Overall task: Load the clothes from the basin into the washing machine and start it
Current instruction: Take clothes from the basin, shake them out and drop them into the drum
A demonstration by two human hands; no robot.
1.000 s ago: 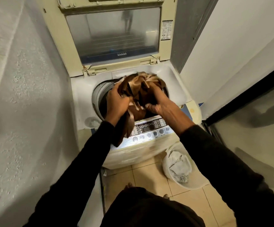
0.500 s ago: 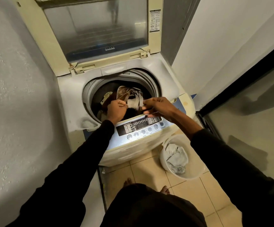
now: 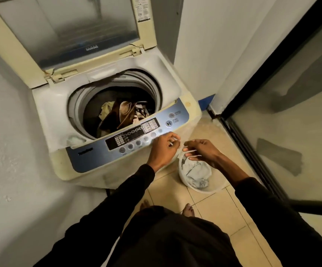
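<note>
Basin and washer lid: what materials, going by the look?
Basin: probably thin plastic, white and slightly translucent, with a smooth rounded rim. Lid: cream, yellowed frame, likely plastic, cracked near the hinges; its pane is clear and reflective, glass or clear plastic, can't tell which.

tiled floor, washing machine, basin

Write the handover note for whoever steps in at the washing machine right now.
Left hand and right hand: both empty, fingers loose, above the basin on the floor.
Washing machine: lid up; brown and cream clothes lie in the drum.
Done: part of the load is in.
Left: move the grey-white cloth from the basin to the drum, shut the lid, press the start button.
</note>
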